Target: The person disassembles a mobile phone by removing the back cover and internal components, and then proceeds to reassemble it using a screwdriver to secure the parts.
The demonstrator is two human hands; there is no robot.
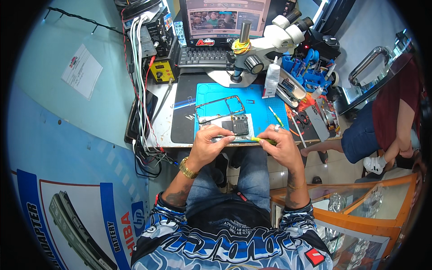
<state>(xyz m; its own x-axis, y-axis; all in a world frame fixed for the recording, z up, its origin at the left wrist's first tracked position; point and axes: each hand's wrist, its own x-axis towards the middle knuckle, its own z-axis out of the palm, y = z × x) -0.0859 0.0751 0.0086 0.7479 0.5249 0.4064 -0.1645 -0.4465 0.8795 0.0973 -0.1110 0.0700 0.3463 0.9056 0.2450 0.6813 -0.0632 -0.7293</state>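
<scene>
Both hands, left (208, 143) and right (282, 145), work the phone (227, 126) at the mat's (265, 108) near edge.

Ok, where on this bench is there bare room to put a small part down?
Bare room: the black mat left of the blue mat, between the frame and the cables. Blue strip right of the frame, before the green tool, is free too. Crowded: right edge by the blue tool rack, and under both hands.

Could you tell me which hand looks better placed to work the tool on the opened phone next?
Probably the right hand: it grips the yellow-green tool, tip toward the opened phone, while the left hand steadies it.
</scene>
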